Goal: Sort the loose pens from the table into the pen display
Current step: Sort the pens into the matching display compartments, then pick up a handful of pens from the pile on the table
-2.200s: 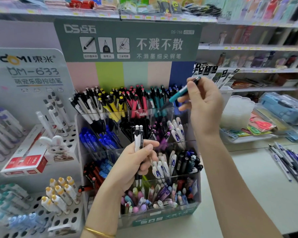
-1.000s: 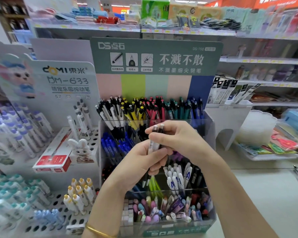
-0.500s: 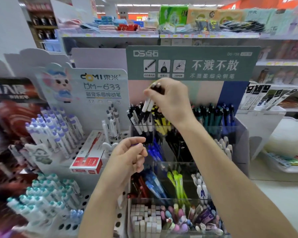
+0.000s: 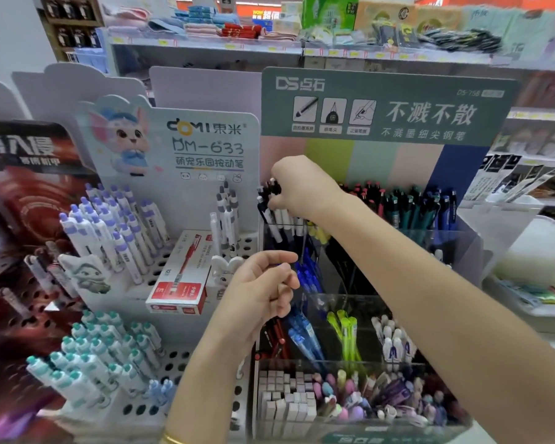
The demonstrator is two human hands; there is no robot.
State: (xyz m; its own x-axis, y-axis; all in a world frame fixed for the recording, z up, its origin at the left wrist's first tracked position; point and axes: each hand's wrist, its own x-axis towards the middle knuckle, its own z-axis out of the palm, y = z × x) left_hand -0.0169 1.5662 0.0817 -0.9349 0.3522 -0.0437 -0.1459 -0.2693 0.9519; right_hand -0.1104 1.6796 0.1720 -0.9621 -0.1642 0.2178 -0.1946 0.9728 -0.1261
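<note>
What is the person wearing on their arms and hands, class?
The left hand and right hand are bare, with no gloves. The left forearm and right forearm show no sleeve. A thin gold bangle circles the left wrist.

1. The pen display (image 4: 455, 251) stands just right of a perforated rack (image 4: 186, 363).
2. The right hand (image 4: 302, 187) grips pens (image 4: 277, 219) in the display's rear left compartment.
3. The left hand (image 4: 260, 290) hovers before that compartment.
4. A box (image 4: 181, 277) lies on the rack, left of the left hand.
5. Shelves (image 4: 237, 46) run behind both.
</note>
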